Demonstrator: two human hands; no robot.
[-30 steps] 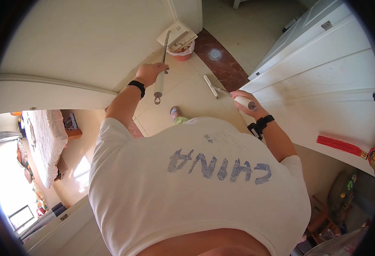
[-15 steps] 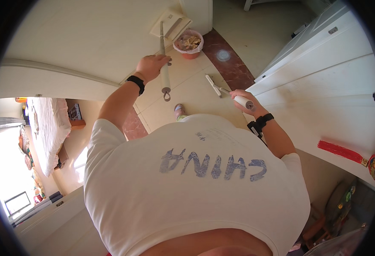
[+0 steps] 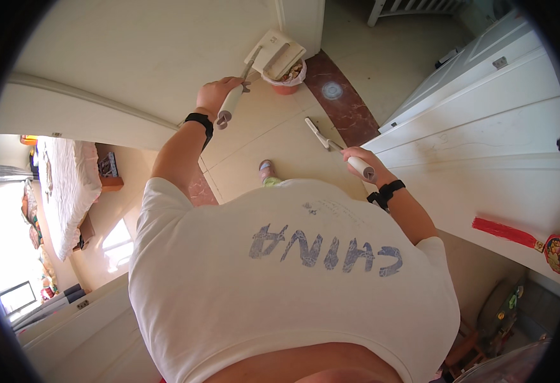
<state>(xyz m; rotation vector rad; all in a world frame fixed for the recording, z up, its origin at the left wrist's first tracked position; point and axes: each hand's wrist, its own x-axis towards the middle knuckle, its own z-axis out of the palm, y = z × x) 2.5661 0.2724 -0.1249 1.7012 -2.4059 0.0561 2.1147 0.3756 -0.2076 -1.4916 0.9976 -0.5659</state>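
My left hand [image 3: 218, 95] is closed round the pale handle of a long-handled dustpan [image 3: 268, 46]. The dustpan's white pan is tilted above a red waste bin [image 3: 285, 90] with a pale liner, hiding part of its opening. Brownish scraps [image 3: 294, 71] show in the bin beside the pan's edge. In my right hand [image 3: 364, 158] I grip a long white handle ending in a narrow white head, seemingly a broom [image 3: 317, 133], low over the floor tiles. Whether that head touches the floor, I cannot tell.
A white door [image 3: 471, 140] stands along the right, with a red tassel [image 3: 503, 231] hanging there. Past the bin runs a dark red marble threshold [image 3: 344, 102] with a round floor drain or disc. My foot [image 3: 266, 169] is on the tiles. A bed [image 3: 69, 191] shows through the left doorway.
The dustpan's pan has shifted right and now overlaps the bin. Its handle leans more, its near end swung left with my left hand. My right hand has shifted only slightly.
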